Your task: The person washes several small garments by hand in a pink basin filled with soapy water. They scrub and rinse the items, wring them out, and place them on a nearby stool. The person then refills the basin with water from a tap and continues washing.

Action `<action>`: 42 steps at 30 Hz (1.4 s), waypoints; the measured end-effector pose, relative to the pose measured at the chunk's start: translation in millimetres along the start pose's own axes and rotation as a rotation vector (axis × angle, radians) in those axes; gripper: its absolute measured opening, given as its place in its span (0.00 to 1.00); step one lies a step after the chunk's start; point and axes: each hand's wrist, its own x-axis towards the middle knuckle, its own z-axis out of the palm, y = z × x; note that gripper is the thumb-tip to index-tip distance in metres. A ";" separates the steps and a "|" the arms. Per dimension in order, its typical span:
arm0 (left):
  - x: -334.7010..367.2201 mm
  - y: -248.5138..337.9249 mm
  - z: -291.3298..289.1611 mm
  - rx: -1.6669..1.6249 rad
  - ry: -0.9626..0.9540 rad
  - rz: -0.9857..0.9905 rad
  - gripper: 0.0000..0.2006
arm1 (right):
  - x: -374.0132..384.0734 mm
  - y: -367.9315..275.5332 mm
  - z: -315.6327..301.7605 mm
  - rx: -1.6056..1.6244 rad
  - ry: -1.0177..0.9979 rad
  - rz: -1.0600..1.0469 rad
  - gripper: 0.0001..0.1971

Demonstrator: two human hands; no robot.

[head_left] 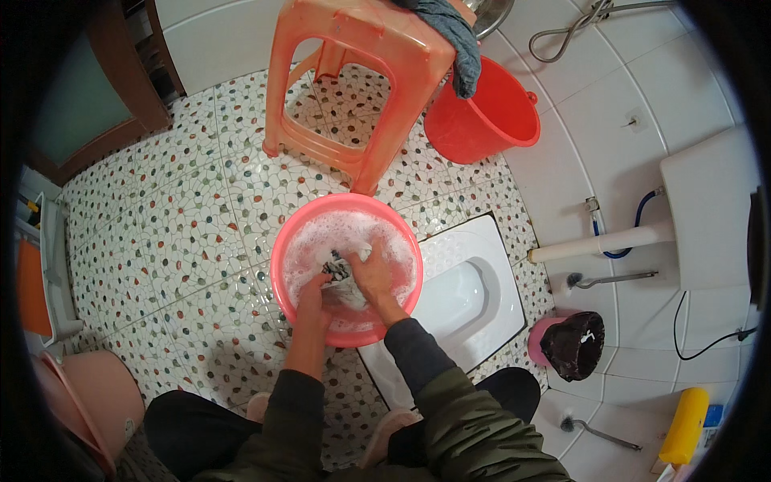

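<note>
A pink basin (pixel 283 301) of sudsy water (pixel 321 229) stands on the floor in front of me, partly over the edge of the squat toilet. Both my hands are inside it, at a wet, bunched cloth (pixel 345 293), pale grey with a dark patterned patch. My left hand (pixel 313 291) grips the cloth's left side, its fingers curled and partly hidden. On the upper right side, my right hand (pixel 371 275) is closed around the fabric, with the thumb near the top. Foam covers much of the water around the cloth.
Beyond the basin stands an orange plastic stool (pixel 365 161) with a dark grey cloth (pixel 458 48) over its edge. A red bucket (pixel 482 116) is beside it. To the right are the squat toilet (pixel 502 281) and a lined bin (pixel 546 341). A pink bucket (pixel 100 394) sits lower left.
</note>
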 end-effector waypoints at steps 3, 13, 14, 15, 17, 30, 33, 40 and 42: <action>-0.3 -3.4 17.5 -0.228 -0.222 0.002 0.20 | -6.1 12.6 4.8 -0.029 -0.153 -0.082 0.22; 12.6 11.2 -7.8 -0.197 -0.427 0.047 0.20 | -84.1 -75.7 -32.5 -0.128 -0.359 -0.542 0.15; 16.1 3.9 -15.3 -0.216 -0.438 0.109 0.20 | -87.4 -76.3 -31.3 -0.129 -0.293 -0.490 0.15; 24.5 -4.8 -24.3 -0.237 -0.451 0.180 0.20 | -87.1 -79.3 -27.4 -0.129 -0.227 -0.448 0.16; 41.2 -12.4 -20.4 -0.264 -0.133 0.028 0.20 | -68.1 -63.8 -5.3 -0.252 -0.037 -0.383 0.15; -10.2 7.4 18.8 0.215 0.084 0.191 0.26 | -6.8 -8.2 -29.7 -0.153 -0.176 0.002 0.25; 15.9 -4.5 11.5 0.421 0.302 0.166 0.30 | -36.3 4.3 -5.4 -0.124 0.210 -0.080 0.26; 32.3 -12.0 6.2 -0.038 -0.152 0.095 0.24 | -64.7 -6.7 4.8 0.200 -0.015 -0.149 0.15; 17.0 -7.9 14.2 -0.098 -0.235 0.109 0.20 | -68.9 -9.4 -6.7 0.188 -0.032 -0.219 0.14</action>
